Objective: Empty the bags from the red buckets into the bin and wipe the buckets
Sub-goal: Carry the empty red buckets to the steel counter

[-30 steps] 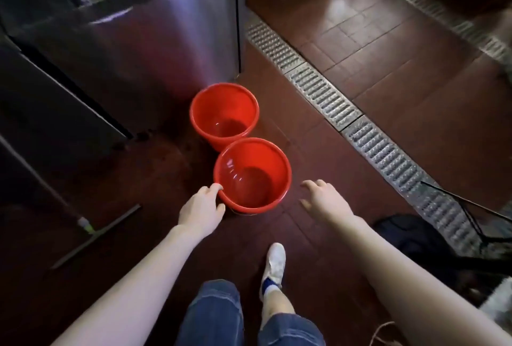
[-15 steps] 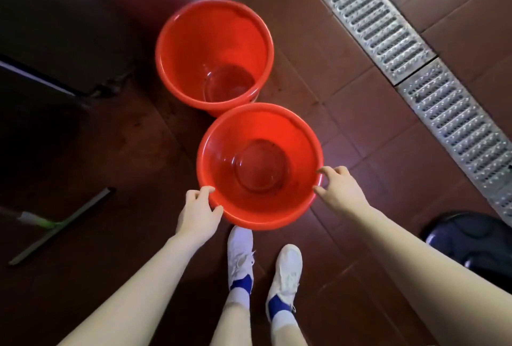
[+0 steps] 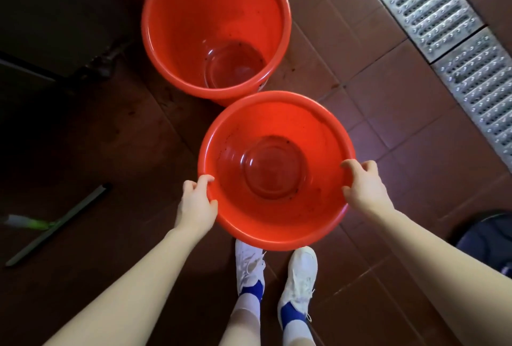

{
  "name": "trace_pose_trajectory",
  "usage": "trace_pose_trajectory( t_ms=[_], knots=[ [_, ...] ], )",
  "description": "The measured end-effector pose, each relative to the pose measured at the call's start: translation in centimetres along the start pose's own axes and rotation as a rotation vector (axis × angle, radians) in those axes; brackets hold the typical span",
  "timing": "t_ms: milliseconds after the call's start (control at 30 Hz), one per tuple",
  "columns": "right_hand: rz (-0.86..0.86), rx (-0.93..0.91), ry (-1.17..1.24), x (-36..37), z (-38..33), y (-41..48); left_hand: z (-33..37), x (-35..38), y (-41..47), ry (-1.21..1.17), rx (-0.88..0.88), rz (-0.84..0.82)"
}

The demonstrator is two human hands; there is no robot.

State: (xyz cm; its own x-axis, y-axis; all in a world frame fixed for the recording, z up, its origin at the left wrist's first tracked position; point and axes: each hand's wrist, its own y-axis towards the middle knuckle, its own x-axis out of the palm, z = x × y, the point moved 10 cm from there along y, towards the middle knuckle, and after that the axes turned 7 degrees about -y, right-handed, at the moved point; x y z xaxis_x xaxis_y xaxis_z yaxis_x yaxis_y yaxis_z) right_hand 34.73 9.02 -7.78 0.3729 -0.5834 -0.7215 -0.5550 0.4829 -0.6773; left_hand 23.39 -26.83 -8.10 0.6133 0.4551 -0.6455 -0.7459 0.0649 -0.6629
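- Compared with half a second ago, the near red round plastic bucket (image 3: 277,121) fills more of the head view, and its closest rim now covers the toe of the left white shoe (image 3: 249,265). Before, both shoes showed whole below it.
- The right grip (image 3: 363,187), which only touched the rim then, now has its fingers curled over the rim's right edge, clamped on it.
- The left grip (image 3: 196,207) is at the same place as before on the rim's left edge. Its fingertips are hooked over the top and its thumb is on the outer wall, so it too is clamped on the bucket.
- The near bucket sits between the two grips, mouth up, with dark specks on its inner wall. I cannot tell whether its base is off the brown tiled floor (image 3: 388,112).
- The far red round plastic bucket (image 3: 216,13) stands upright just beyond it, and the near rim overlaps its lower wall in the view. Neither grip touches it.
- A metal drain grate (image 3: 432,4) runs across the upper right.
- A green-handled squeegee (image 3: 61,221) lies on the floor at the left.
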Motion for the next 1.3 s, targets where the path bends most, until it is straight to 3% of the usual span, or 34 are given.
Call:
trace_pose_trajectory(
  t_ms=[233,500,800,1100,1300],
  knots=[
    [-0.031,0.042,-0.016,-7.8,2.2,-6.2,5.5,-3.4,-5.5,0.053,0.07,-0.115],
    [0.097,0.055,0.018,-26.8,2.8,-17.5,19.5,-13.5,-14.3,0.091,0.265,-0.172],
    [0.456,-0.099,0.173,-53.0,-0.9,-20.3,43.7,-31.7,-16.6,0.0,0.551,0.072],
    [0.692,-0.348,0.344,-80.9,-5.6,-10.5,67.7,-43.7,-11.3,-0.196,0.695,0.336],
    [0.725,-0.545,0.276,-96.9,-14.6,-2.9,76.4,-52.5,-7.3,-0.325,0.68,0.516]
  ],
)
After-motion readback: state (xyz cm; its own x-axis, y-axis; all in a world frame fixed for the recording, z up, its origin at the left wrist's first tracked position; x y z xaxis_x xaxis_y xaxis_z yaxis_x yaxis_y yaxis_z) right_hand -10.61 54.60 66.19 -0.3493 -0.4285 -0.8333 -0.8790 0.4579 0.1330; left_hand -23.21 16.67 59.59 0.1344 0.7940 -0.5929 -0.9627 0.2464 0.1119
